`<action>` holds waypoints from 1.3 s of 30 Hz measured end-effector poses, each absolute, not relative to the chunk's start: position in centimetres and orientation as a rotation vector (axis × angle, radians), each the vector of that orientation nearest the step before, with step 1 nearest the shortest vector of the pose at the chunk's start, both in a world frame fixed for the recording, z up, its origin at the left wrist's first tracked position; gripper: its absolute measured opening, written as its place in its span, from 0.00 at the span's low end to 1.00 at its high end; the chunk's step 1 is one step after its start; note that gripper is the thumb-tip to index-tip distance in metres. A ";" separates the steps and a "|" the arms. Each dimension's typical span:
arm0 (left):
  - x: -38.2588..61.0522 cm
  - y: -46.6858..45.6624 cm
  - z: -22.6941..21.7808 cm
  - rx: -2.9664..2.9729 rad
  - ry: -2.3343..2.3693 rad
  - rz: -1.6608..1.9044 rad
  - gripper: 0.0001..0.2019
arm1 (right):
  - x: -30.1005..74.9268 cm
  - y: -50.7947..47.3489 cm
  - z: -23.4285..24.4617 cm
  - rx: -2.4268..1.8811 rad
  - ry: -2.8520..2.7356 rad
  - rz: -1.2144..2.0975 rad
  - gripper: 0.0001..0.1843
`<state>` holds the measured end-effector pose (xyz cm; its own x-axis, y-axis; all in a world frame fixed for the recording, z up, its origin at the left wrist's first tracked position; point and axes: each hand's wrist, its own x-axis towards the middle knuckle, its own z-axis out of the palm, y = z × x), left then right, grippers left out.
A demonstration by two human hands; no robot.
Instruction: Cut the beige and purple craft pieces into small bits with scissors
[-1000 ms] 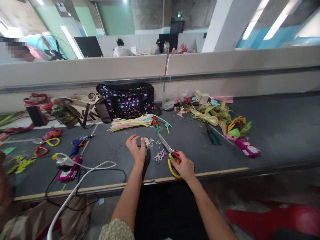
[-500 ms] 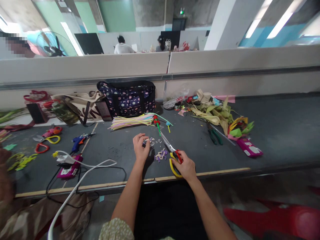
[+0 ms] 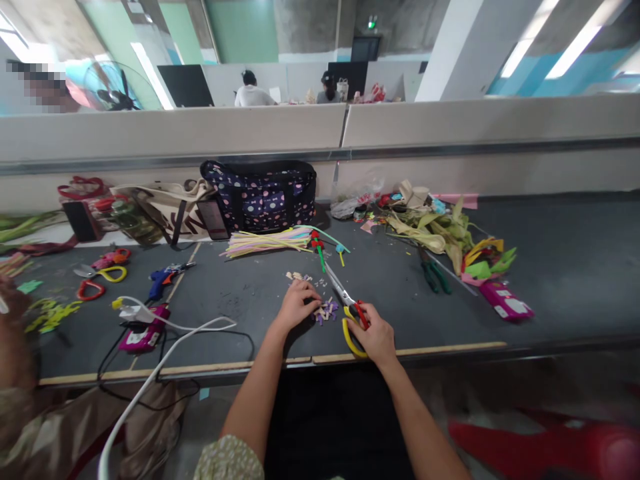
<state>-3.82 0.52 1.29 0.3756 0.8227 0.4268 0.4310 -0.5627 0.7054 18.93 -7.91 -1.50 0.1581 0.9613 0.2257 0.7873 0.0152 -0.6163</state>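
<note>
The person's right hand (image 3: 376, 333) is closed around the handles of a pair of scissors (image 3: 341, 285), one red and one yellow, whose blades point to the far left over the dark worktop (image 3: 565, 247); how far the blades are parted cannot be told. The left hand (image 3: 299, 307) is half open, palm down, its fingers loosely bent and the tips at the left edge of a small heap of purple and cream pieces (image 3: 328, 310), and whether anything is pinched between them cannot be told. That heap lies between the two hands, with more pale pieces (image 3: 296, 275) just beyond the left hand. Near the scissors' tips lies a red and green stick-like piece (image 3: 319, 251), its red end beside the right end of a bundle of pastel strips (image 3: 270, 243); a small blue and yellow piece (image 3: 341, 252) sits a little to its right. At the far side, behind the strips, stands a dark patterned bag (image 3: 263, 197). To the left lie a blue glue gun (image 3: 160, 283) and, farther left, a second pair of scissors (image 3: 97, 274). To the right, green-handled pliers (image 3: 434, 275) lie on the near side of a pile of pale husks (image 3: 430, 235), and a magenta pack (image 3: 507, 301) rests beyond them to the right. At the left edge, part of a co-worker's hand (image 3: 14, 300) shows, blurred
</note>
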 end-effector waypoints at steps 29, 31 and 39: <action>-2.9 0.2 0.7 2.348 1.085 0.892 0.04 | 19.2 -8.0 -0.8 -1.717 -1.716 0.417 0.27; -2.9 0.2 0.5 2.249 1.077 0.948 0.04 | 19.2 -8.1 -0.8 -1.715 -1.701 0.420 0.27; -2.9 0.1 0.8 1.742 1.029 1.041 0.09 | 19.3 -8.1 -1.0 -1.732 -1.618 0.477 0.27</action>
<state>-2.92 0.13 0.79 0.3184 0.9191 0.2321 0.2216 -0.3102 0.9245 19.27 -8.15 -0.99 0.1484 0.9694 0.1955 0.7081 0.0339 -0.7053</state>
